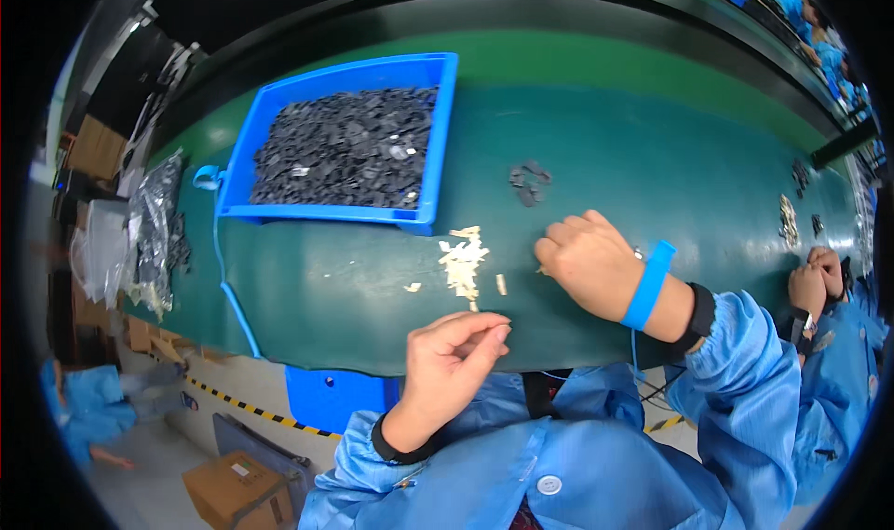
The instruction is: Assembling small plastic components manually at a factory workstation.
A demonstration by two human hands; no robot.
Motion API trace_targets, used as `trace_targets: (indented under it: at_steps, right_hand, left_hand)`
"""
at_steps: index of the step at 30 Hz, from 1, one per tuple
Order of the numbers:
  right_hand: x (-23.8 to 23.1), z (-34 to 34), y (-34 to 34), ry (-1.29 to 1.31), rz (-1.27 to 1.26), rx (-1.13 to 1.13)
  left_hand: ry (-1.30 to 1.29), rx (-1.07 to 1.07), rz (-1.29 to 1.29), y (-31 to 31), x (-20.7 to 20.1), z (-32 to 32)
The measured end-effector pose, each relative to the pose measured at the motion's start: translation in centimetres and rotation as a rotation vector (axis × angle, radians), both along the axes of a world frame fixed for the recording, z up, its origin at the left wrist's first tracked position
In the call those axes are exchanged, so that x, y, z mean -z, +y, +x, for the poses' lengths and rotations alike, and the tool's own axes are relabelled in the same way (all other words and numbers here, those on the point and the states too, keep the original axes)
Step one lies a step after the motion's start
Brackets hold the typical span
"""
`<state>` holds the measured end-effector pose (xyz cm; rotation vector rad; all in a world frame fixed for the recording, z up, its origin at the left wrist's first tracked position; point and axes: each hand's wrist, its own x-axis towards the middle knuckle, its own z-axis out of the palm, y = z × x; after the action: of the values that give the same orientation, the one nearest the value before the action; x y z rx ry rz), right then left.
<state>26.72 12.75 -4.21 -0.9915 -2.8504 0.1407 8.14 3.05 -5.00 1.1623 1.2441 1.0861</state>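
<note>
My left hand [453, 357] hovers at the near edge of the green table [652, 157], thumb and fingertips pinched together; whether something tiny sits between them I cannot tell. My right hand [585, 257] rests on the table as a loose fist, with a blue wrist strap [649, 284] on that wrist. A small pile of pale beige scraps [464, 259] lies between the two hands. A few dark flat parts [529, 183] lie just beyond my right hand. A blue tray [436, 148] filled with several dark small parts [349, 148] stands at the back left.
Another person's hands [815, 278] in blue sleeves work at the right edge, with small parts [790, 221] near them. Clear plastic bags [156, 232] hang at the table's left end. A blue bin [331, 397] and cardboard boxes [237, 488] sit on the floor below.
</note>
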Motion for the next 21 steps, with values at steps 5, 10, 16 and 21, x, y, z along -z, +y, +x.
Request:
trace_targets:
  at_steps: [5, 10, 16, 21]
  right_hand:
    - [-1.3, -0.2, 0.1, -0.069, -0.118, 0.097]
    - [-2.4, -0.7, 0.4, 0.055, -0.242, 0.102]
    - [-4.0, -0.4, -4.2, 0.924, -0.616, 0.364]
    - [-3.0, -0.6, -6.9, 1.069, -0.506, 0.331]
  left_hand:
    - [0.04, 0.042, 0.033, -0.1, -0.2, -0.2]
    - [-0.002, 0.059, 0.02, -0.3, 0.4, -0.6]
    - [-0.539, 0.218, -0.134, 0.4, -0.2, 1.6]
    - [-0.695, 0.331, -0.032, 0.9, -1.9, 2.9]
